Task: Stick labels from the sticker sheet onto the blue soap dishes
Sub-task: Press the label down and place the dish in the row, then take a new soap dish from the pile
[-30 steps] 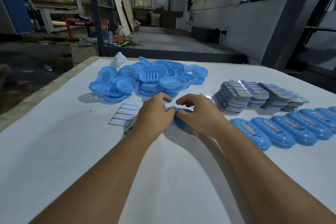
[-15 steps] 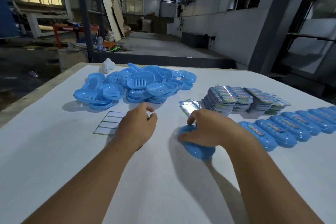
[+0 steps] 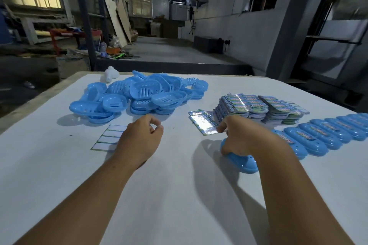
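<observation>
My right hand (image 3: 247,135) grips a blue soap dish (image 3: 242,162) lying upside down on the white table, at the left end of a row of labelled blue soap dishes (image 3: 318,137). My left hand (image 3: 139,137) hovers over the table with loosely curled fingers and holds nothing I can see. It partly covers a peeled sticker sheet (image 3: 108,137). A shiny sticker sheet (image 3: 203,123) lies just beyond my right hand. A pile of unlabelled blue soap dishes (image 3: 139,95) sits at the back left.
Stacks of sticker sheets (image 3: 256,106) stand at the back right, behind the row. A small white object (image 3: 111,74) rests at the table's far edge (image 3: 199,75). Beyond the table lies a dim workshop floor with boards and machines.
My right hand carried the soap dish rightward to the end of the labelled row. My left hand let go of it and stayed near the peeled sheet.
</observation>
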`<state>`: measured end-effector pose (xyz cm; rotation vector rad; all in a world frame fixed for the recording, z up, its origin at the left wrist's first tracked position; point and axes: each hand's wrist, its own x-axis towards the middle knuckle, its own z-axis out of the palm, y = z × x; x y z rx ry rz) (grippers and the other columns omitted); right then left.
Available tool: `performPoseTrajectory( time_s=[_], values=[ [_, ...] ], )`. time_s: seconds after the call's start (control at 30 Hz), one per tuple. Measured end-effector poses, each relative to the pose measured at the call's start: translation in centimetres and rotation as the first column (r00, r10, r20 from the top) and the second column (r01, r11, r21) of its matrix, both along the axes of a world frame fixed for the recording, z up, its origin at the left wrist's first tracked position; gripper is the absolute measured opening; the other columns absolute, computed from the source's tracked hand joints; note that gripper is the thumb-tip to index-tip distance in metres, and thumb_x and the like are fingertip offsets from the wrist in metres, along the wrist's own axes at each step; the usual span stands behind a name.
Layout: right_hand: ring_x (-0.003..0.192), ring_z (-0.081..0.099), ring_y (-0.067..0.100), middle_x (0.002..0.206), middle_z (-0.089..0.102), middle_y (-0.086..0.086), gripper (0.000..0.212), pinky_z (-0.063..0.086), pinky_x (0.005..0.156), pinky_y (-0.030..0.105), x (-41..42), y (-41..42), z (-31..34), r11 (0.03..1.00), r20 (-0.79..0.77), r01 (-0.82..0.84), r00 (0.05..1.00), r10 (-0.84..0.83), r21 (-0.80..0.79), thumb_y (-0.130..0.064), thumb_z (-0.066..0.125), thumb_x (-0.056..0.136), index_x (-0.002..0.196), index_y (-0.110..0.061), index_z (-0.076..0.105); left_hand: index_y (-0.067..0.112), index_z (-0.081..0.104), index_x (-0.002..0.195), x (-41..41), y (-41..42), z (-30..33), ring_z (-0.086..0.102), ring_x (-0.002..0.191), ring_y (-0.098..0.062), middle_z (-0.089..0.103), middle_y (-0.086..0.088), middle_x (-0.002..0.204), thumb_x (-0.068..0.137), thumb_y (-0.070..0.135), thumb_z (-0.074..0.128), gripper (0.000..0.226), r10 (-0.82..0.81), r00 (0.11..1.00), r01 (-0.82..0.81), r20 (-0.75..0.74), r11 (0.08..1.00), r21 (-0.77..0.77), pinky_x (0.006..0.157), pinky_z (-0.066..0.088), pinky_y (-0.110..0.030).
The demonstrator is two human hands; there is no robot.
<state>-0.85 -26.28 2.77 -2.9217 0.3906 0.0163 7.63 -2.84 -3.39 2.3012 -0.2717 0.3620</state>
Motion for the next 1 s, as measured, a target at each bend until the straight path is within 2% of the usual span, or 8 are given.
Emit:
performPoseTrajectory(
  time_s=[0.13, 0.3, 0.47, 0.6, 0.7, 0.8, 0.9, 1.0],
  values=[
    [0.098, 0.057, 0.019, 0.105, 0.056, -0.008, 0.048, 0.050, 0.083, 0.030, 0.9, 0.5, -0.7, 0.996, 0.095, -0.083, 0.992, 0.079, 0.030, -0.017, 0.070, 0.077, 0.122, -0.031, 0.063, 0.029, 0.062, 0.103, -0.2, 0.0, 0.4, 0.059, 0.073, -0.009, 0.062, 0.011, 0.071, 0.092, 0.035, 0.062, 0.013, 0.024, 0.999, -0.024, 0.032, 1.000, 0.008, 0.069, 0.047, -0.032],
    [0.098, 0.051, 0.012, 0.105, 0.058, -0.009, 0.030, 0.042, 0.081, 0.028, 2.2, 3.3, -2.0, 0.963, 0.312, -0.260, 0.923, 0.225, 0.074, -0.026, 0.066, 0.085, 0.115, -0.028, 0.066, 0.021, 0.062, 0.117, 0.0, -0.6, 1.6, 0.062, 0.096, -0.022, 0.062, 0.000, 0.113, 0.092, 0.020, 0.061, 0.025, 0.087, 0.949, -0.106, 0.304, 0.993, 0.049, 0.079, 0.053, -0.040],
    [0.086, 0.058, 0.009, 0.096, 0.065, -0.012, 0.021, 0.047, 0.080, 0.027, 2.8, 4.3, -3.2, 0.946, 0.423, -0.297, 0.880, 0.218, 0.131, -0.023, 0.064, 0.088, 0.107, -0.025, 0.071, 0.026, 0.041, 0.148, 2.6, -1.8, 3.1, 0.042, 0.134, -0.026, 0.037, -0.001, 0.155, 0.095, 0.023, 0.062, 0.057, 0.057, 0.915, -0.233, 0.400, 0.882, 0.409, 0.104, 0.040, -0.045],
    [0.072, 0.052, -0.005, 0.087, 0.065, -0.017, 0.017, 0.042, 0.074, 0.022, 3.1, 4.3, -3.6, 0.933, 0.481, -0.303, 0.858, 0.179, 0.195, -0.022, 0.063, 0.089, 0.104, -0.025, 0.072, 0.028, 0.055, 0.134, 3.3, -1.7, 2.0, 0.032, 0.143, -0.022, 0.036, 0.003, 0.158, 0.098, 0.029, 0.059, 0.036, 0.051, 0.916, -0.253, 0.397, 0.844, 0.474, 0.108, 0.034, -0.042],
    [0.074, 0.055, 0.001, 0.084, 0.065, -0.018, 0.016, 0.047, 0.077, 0.025, 3.2, 4.4, -3.6, 0.927, 0.496, -0.302, 0.854, 0.159, 0.223, -0.022, 0.063, 0.089, 0.102, -0.026, 0.071, 0.024, 0.064, 0.114, 3.0, -1.4, 1.8, 0.046, 0.128, -0.020, 0.057, 0.004, 0.138, 0.099, 0.029, 0.058, 0.017, 0.027, 0.877, -0.249, 0.480, 0.879, 0.407, 0.097, 0.039, -0.036],
    [0.076, 0.058, 0.007, 0.082, 0.063, -0.019, 0.017, 0.049, 0.079, 0.028, 3.1, 4.6, -3.6, 0.923, 0.511, -0.304, 0.847, 0.148, 0.237, -0.023, 0.064, 0.089, 0.104, -0.026, 0.070, 0.016, 0.062, 0.107, 1.9, -1.2, 2.4, 0.061, 0.098, -0.024, 0.068, -0.001, 0.104, 0.098, 0.025, 0.060, 0.013, 0.011, 0.842, -0.167, 0.539, 0.956, 0.241, 0.080, 0.042, -0.035],
    [0.078, 0.058, 0.005, 0.092, 0.060, -0.017, 0.024, 0.053, 0.083, 0.034, 3.1, 4.7, -3.7, 0.907, 0.551, -0.320, 0.825, 0.124, 0.274, -0.026, 0.066, 0.090, 0.113, -0.031, 0.066, 0.016, 0.059, 0.112, 0.7, -0.4, 2.9, 0.061, 0.082, -0.018, 0.067, 0.002, 0.093, 0.102, 0.030, 0.054, 0.017, 0.024, 0.878, 0.000, 0.478, 0.999, -0.050, 0.068, 0.043, -0.026],
    [0.093, 0.056, -0.003, 0.115, 0.053, -0.016, 0.053, 0.050, 0.087, 0.031, 2.9, 5.0, -3.6, 0.866, 0.636, -0.410, 0.758, 0.148, 0.286, -0.035, 0.073, 0.086, 0.134, -0.040, 0.051, 0.022, 0.061, 0.108, -0.1, 0.7, 3.6, 0.066, 0.087, -0.010, 0.069, 0.004, 0.098, 0.102, 0.034, 0.053, 0.016, 0.018, 0.956, 0.094, 0.294, 0.927, -0.363, 0.071, 0.050, -0.013]
  ],
)
